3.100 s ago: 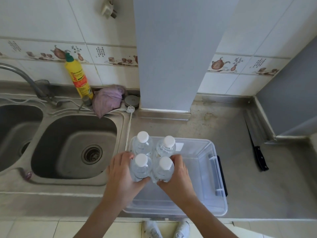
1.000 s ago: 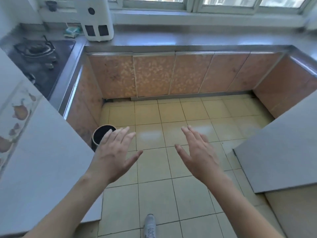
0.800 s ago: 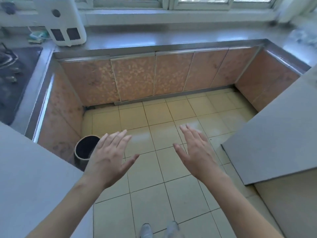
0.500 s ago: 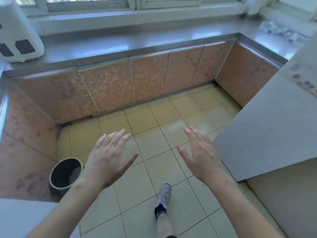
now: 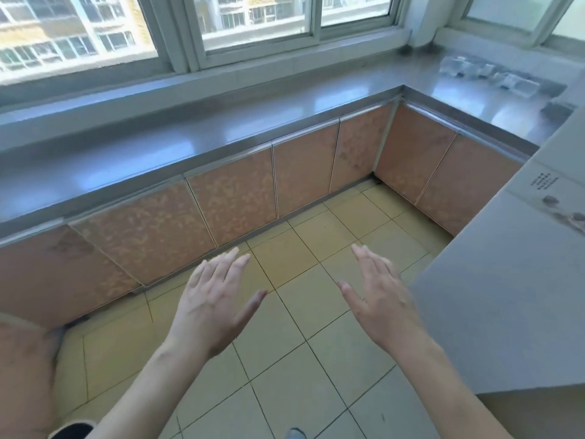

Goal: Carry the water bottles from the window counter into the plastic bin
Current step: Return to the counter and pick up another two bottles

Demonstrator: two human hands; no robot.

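Several clear water bottles [image 5: 487, 72] show as a blurred cluster at the far right end of the steel window counter [image 5: 221, 134], under the right-hand window. My left hand [image 5: 215, 299] and my right hand [image 5: 383, 299] are held out in front of me over the tiled floor, palms facing each other, fingers spread, holding nothing. Both are well short of the bottles. The plastic bin is out of view.
Orange cabinet doors [image 5: 234, 201] run below the counter and turn the corner at right. A grey wall block [image 5: 506, 280] juts in close on my right. A dark bucket rim [image 5: 72, 429] sits at the bottom left. Yellow floor tiles [image 5: 316, 359] lie ahead.
The view has turned from the sink and bin across the kitchen toward the window counter. The bottles have come into sight at upper right. My hands stay empty and spread.
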